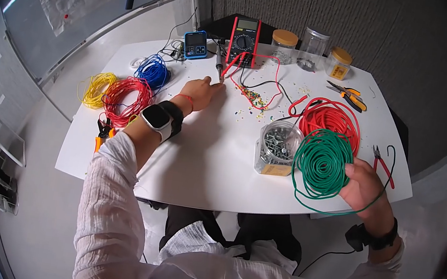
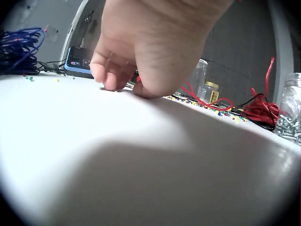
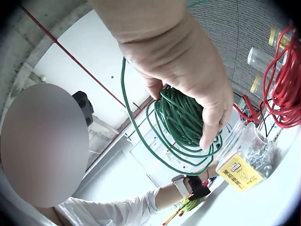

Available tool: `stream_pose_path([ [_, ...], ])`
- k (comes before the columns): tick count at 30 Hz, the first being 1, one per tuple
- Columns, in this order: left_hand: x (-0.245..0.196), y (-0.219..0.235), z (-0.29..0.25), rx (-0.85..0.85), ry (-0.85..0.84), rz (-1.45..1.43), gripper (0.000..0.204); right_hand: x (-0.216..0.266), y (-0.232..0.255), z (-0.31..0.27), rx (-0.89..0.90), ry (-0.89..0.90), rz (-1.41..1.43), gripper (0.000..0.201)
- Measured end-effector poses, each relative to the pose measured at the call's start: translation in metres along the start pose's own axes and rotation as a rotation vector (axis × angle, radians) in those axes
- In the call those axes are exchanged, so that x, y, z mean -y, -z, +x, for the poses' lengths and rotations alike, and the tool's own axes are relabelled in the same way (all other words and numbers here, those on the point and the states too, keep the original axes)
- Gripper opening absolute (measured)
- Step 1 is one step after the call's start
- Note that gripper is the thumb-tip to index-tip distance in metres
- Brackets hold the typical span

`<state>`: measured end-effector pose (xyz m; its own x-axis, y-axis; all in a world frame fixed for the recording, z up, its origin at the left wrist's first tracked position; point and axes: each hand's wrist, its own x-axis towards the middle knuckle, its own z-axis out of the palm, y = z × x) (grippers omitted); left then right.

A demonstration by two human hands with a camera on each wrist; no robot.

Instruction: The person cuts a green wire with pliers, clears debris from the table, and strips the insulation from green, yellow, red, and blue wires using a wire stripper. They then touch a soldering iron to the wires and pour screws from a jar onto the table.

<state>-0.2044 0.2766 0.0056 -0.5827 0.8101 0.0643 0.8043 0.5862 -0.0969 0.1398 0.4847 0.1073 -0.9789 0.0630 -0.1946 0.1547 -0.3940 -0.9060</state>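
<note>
My right hand (image 1: 364,189) grips a coil of green wire (image 1: 320,163), holding it up near the table's right front, with a loose strand looping below. In the right wrist view, thumb and fingers close around the coil (image 3: 181,117). My left hand (image 1: 198,93) reaches to the middle of the table, its bent fingers (image 2: 110,80) down at the tabletop. Close to those fingertips are a red test probe (image 1: 227,70) and a pen-shaped soldering iron (image 1: 219,59); I cannot tell whether the hand pinches either one.
Coils of yellow (image 1: 96,90), red (image 1: 120,103) and blue wire (image 1: 154,73) lie at the left. A multimeter (image 1: 244,39) stands at the back beside lidded jars (image 1: 284,45). A tub of screws (image 1: 276,152), another red coil (image 1: 340,119), pliers (image 1: 349,95) and cutters (image 1: 384,168) sit at the right.
</note>
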Motion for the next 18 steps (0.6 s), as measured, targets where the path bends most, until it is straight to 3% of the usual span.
stream_pose_path([
  [12, 0.0015, -0.0044, 0.0016, -0.101, -0.042, 0.014, 0.047, -0.0021, 0.0000, -0.0027, -0.033, -0.032, -0.004, 0.052],
  [14, 0.0014, -0.0040, 0.0035, -0.088, -0.033, 0.021, 0.047, -0.0028, 0.0008, -0.0034, 0.011, -0.002, 0.041, 0.041],
  [18, 0.0013, -0.0034, 0.0056, -0.056, -0.020, 0.034, 0.044, -0.0030, 0.0012, -0.0060, 0.006, 0.011, 0.032, 0.040],
])
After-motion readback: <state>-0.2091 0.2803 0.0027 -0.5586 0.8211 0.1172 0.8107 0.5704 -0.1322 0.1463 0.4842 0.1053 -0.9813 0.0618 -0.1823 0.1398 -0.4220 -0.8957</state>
